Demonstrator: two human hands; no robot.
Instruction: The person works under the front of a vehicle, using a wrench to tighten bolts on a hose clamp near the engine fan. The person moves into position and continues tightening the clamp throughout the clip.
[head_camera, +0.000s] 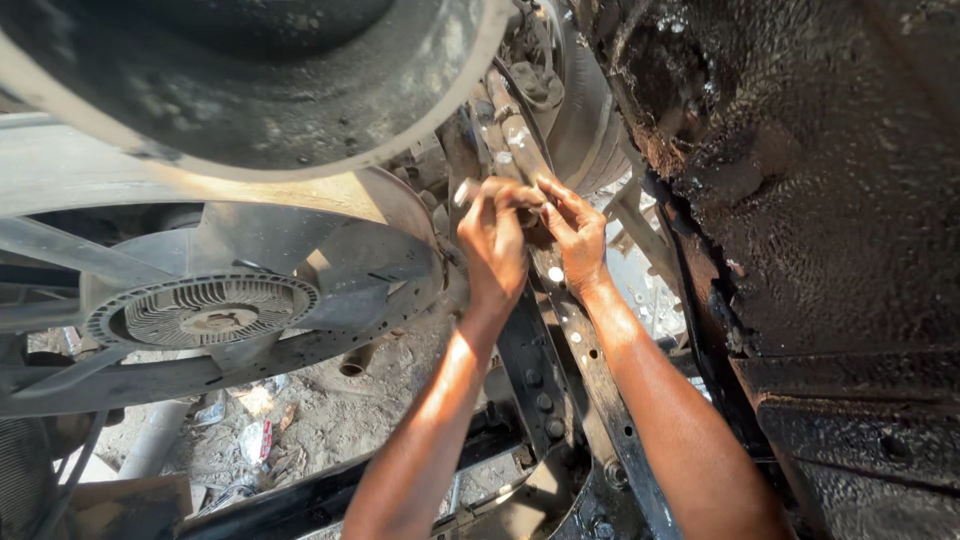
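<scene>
- Overhead, both hands meet on one fitting: left hand (492, 240) pinches a small metal socket (466, 190), right hand (575, 230) steadies the greasy bracket (520, 140) beside it.
- Fan clutch (205, 312) sits well left; oily engine block (800, 180) crowds the right.

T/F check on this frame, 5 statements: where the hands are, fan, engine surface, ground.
1. Both hands meet at one spot up by the engine. True: the left hand and right hand have fingertips together on a small metal part.
2. The right hand rests on the fan clutch. False: the finned fan clutch sits far to the left, untouched.
3. The surface at right is clean bare metal. False: the engine underside is coated in black oily grime.
4. Litter lies on the dirt ground below. True.
5. One hand holds a long wrench. False: no wrench shows.
</scene>
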